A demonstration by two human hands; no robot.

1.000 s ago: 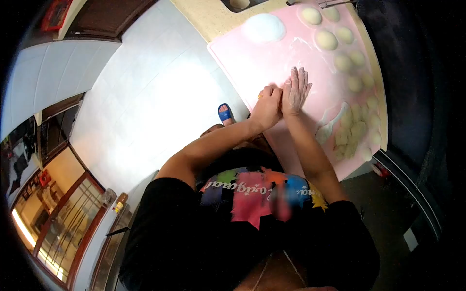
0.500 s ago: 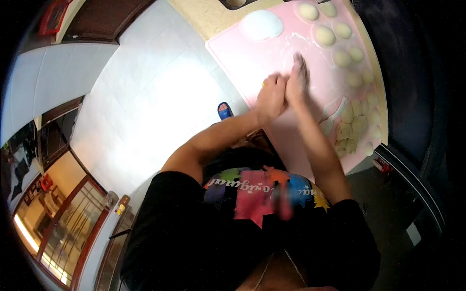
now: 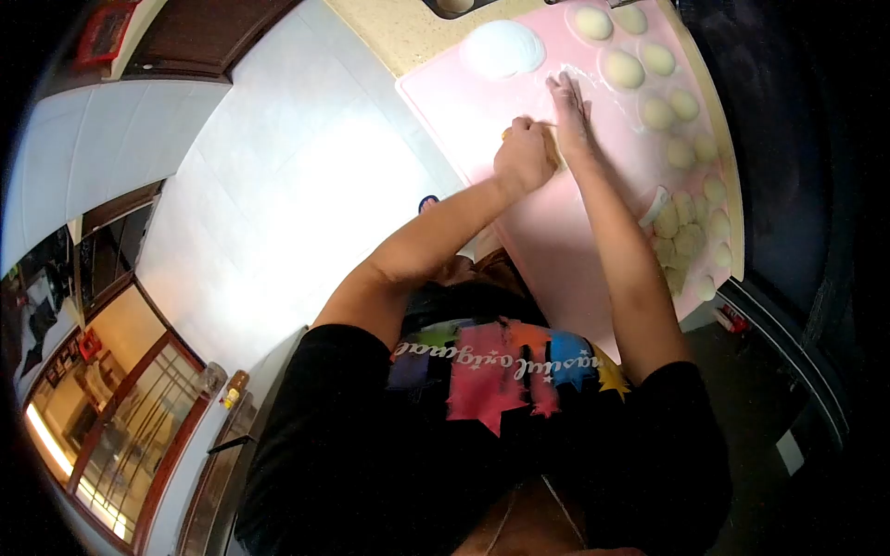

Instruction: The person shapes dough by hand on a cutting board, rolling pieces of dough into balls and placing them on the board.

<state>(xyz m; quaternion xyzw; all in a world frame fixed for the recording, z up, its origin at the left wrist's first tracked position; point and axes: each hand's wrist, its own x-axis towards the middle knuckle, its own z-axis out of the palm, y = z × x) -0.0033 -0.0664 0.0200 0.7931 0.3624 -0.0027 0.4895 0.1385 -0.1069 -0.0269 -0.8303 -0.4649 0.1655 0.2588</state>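
Observation:
My left hand, with a yellow ring on one finger, is curled over a pale piece of dough on the pink mat. Most of that piece is hidden under the fingers. Just to its right, my right hand has its fingers stretched out and dusted with flour; its palm side faces the dough. Round dough balls lie in a line along the mat's right side. Lower down, several flattened dough pieces are grouped beside a white tool, partly hidden by my right forearm.
A mound of white flour sits near the mat's upper left corner. Above it is a speckled counter with a dark-rimmed opening. Pale floor tiles stretch to the left. A dark surface borders the counter on the right.
Both hands have moved up the mat, away from my body. The right hand's fingers have spread, and a pale bit of dough now shows between the hands.

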